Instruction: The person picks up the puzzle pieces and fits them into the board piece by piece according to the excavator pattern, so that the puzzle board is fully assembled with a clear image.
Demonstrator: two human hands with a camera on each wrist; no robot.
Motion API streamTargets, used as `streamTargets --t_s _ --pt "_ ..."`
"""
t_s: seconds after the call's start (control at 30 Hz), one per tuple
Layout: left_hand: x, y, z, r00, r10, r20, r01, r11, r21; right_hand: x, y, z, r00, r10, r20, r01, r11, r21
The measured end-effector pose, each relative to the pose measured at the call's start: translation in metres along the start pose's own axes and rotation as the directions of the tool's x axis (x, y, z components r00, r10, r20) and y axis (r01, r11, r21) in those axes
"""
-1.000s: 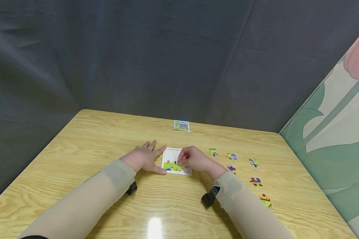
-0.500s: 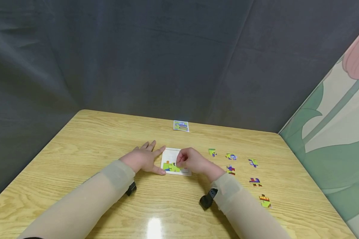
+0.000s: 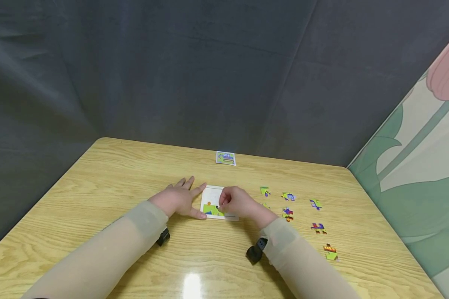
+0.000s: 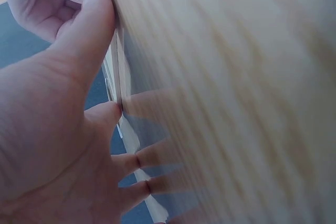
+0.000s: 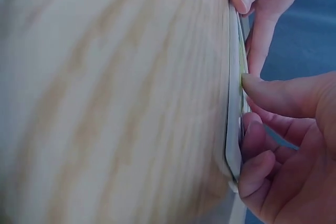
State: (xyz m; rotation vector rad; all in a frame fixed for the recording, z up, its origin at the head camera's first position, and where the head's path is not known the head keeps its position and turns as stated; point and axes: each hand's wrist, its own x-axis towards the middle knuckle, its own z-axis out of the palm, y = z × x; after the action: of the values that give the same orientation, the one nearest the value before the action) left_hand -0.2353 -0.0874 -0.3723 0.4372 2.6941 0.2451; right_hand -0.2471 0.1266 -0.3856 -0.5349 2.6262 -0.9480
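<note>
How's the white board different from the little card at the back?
The board looks bigger than the card. The board shows bare white and green pieces; the card, a whole picture. The left hand and right hand are at the board, not the card. Both are on the table.

Head view looks down, wrist views skim table point(image 3: 217, 257)

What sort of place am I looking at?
Probably an indoor tabletop workspace: a wood-grain table, dark cloth hanging behind it, and a flower-patterned surface at the right.
</note>
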Motion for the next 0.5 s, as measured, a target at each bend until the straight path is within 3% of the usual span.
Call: streamTargets --t_s 0.33,0.5 --pt "-0.001 0.0001 0.0 1.0 0.01 -0.005 -0.01 1.0 0.005 -0.0016 -0.0089 -0.0004 0.999 0.05 -0.005 -0.05 0.998 -0.049" --pt "-0.0035 0.0015 -0.0014 1.0 0.016 -0.001 -0.016 1.0 0.026 -0.0019 -0.0099 -0.0005 0.999 0.038 -0.001 -0.038 0.998 -0.056"
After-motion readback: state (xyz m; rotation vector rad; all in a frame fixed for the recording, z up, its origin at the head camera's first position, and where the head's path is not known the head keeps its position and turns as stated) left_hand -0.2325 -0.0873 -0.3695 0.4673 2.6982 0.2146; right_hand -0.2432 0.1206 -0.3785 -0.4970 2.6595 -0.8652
